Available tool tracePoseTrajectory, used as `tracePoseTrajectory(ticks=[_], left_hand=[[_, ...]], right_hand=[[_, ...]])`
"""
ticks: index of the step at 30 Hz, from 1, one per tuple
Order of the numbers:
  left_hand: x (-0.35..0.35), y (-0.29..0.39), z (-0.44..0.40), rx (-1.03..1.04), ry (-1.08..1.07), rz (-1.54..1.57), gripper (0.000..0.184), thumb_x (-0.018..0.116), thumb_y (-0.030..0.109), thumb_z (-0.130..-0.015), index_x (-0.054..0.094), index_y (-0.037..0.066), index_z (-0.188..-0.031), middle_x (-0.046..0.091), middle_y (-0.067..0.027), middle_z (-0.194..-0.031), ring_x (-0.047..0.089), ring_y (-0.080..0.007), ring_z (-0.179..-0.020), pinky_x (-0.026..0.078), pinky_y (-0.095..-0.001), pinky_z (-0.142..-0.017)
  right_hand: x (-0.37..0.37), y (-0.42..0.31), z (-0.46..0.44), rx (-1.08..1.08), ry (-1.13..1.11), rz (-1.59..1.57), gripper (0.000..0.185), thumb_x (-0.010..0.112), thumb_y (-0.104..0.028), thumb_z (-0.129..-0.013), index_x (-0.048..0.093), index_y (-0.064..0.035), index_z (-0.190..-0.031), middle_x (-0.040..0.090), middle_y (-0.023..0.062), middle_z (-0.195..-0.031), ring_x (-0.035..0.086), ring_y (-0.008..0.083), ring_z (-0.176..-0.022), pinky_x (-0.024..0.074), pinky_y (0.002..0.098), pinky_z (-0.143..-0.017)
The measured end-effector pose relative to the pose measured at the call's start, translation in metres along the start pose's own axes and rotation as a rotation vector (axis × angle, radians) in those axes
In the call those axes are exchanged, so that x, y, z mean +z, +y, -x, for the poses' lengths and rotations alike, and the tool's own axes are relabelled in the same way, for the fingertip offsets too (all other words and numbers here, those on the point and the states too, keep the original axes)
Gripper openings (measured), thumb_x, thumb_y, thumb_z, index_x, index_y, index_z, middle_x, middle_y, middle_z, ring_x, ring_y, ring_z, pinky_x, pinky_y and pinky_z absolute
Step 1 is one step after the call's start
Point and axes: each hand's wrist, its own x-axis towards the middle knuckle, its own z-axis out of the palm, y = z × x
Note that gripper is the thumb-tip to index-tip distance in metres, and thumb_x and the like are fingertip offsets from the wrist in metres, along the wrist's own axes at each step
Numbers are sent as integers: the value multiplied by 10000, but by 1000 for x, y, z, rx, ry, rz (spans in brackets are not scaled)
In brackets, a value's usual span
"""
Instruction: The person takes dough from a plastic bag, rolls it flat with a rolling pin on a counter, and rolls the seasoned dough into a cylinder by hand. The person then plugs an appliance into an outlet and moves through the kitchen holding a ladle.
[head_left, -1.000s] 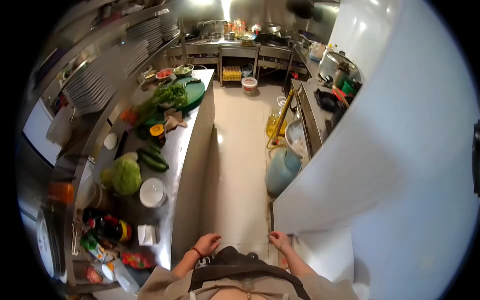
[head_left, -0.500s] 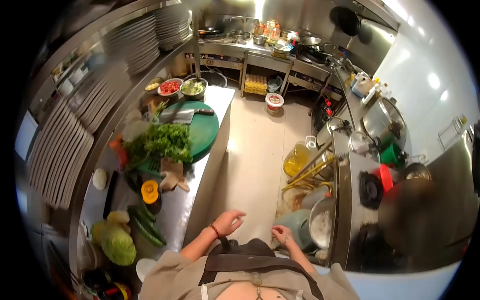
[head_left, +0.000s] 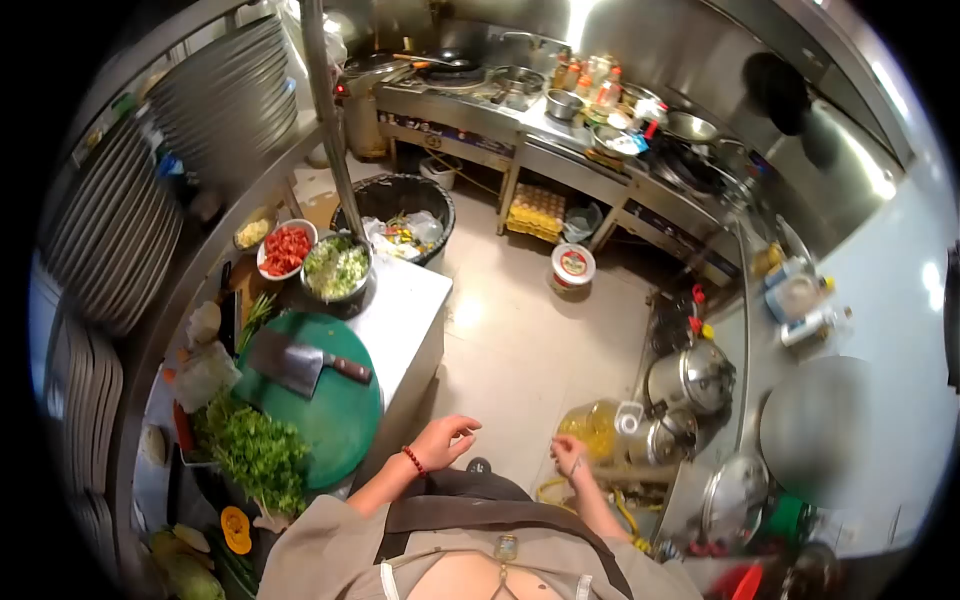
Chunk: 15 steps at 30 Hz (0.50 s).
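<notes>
My left hand (head_left: 446, 442), with a red bead bracelet at the wrist, hangs over the aisle beside the steel counter, its fingers loosely curved and apart, holding nothing. My right hand (head_left: 568, 454) is lower right of centre, near a yellow oil jug (head_left: 590, 428); its fingers are curled in and whatever they might hold is too small to make out. On the counter, a cleaver (head_left: 300, 363) lies on a round green cutting board (head_left: 340, 425), left of my left hand. Leafy greens (head_left: 258, 455) lie at the board's edge. Bowls of chopped red food (head_left: 286, 250) and chopped greens (head_left: 337, 268) stand behind it.
A lined trash bin (head_left: 433, 200) stands past the counter's end. A lidded tub (head_left: 571, 268) is on the floor ahead, near egg trays (head_left: 537, 212) under the stove counter (head_left: 570, 150). Pots (head_left: 692, 378) line the right side. Stacked plates (head_left: 115, 225) fill the left rack.
The view has moved forward along the aisle, bringing the cutting board, bowls, bin and stove closer. The cabbage and white bowl have slipped back out of sight. Both hands stay low in front of my body.
</notes>
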Motion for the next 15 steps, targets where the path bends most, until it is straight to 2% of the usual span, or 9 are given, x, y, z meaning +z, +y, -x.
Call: tracePoseTrajectory(ticks=[4, 6, 8, 10, 12, 14, 15], left_hand=[[-50, -12, -102, -117, 190, 2, 254, 606, 99, -846, 632, 25, -1087, 655, -128, -986, 656, -208, -864, 530, -314, -789], [-64, -19, -170, -123, 309, 147, 243, 610, 84, -843, 634, 20, -1076, 661, -116, -965, 650, -184, -845, 520, -293, -771], [-81, -36, -255, -93, 367, 221, 251, 608, 82, -845, 625, 10, -1085, 661, -121, -963, 646, -183, -849, 516, -289, -769], [-95, -61, -333, -69, 320, 262, 262, 596, 91, -854, 611, -5, -1097, 658, -131, -968, 647, -194, -860, 514, -302, -780], [-124, -62, -412, 25, 353, 225, 258, 589, 98, -858, 610, 0, -1095, 650, -131, -985, 645, -206, -868, 513, -312, -784], [-162, -49, -484, 90, 396, 213, 255, 583, 102, -858, 609, 4, -1092, 642, -132, -999, 642, -222, -877, 509, -324, -792], [-185, -35, -515, 107, 420, 213, 254, 581, 102, -856, 609, 6, -1089, 637, -134, -1005, 639, -232, -882, 507, -331, -798]], right_hand=[[-15, -128, -168, -87, -121, 120, 226, 603, -164, -892, 634, -23, -1066, 669, 69, -850, 634, 129, -714, 514, 263, -643], [-25, -171, -239, -130, -158, 114, 240, 604, -175, -892, 630, -20, -1073, 670, 73, -853, 640, 135, -717, 515, 273, -647], [-33, -191, -316, -217, -173, 190, 250, 607, -186, -891, 628, -14, -1071, 670, 71, -843, 643, 141, -711, 516, 281, -651], [-60, -198, -368, -331, -151, 351, 257, 610, -198, -889, 630, -7, -1060, 668, 65, -823, 642, 147, -697, 515, 286, -654], [-93, -220, -397, -300, -46, 447, 244, 616, -181, -878, 635, 0, -1040, 665, 55, -786, 643, 149, -684, 512, 285, -642], [-119, -238, -417, -115, 9, 346, 213, 613, -152, -870, 645, -6, -1022, 664, 59, -769, 647, 152, -680, 509, 283, -611], [-134, -229, -433, -90, 14, 312, 201, 607, -139, -870, 647, -8, -1017, 667, 68, -775, 648, 153, -677, 509, 278, -594]])
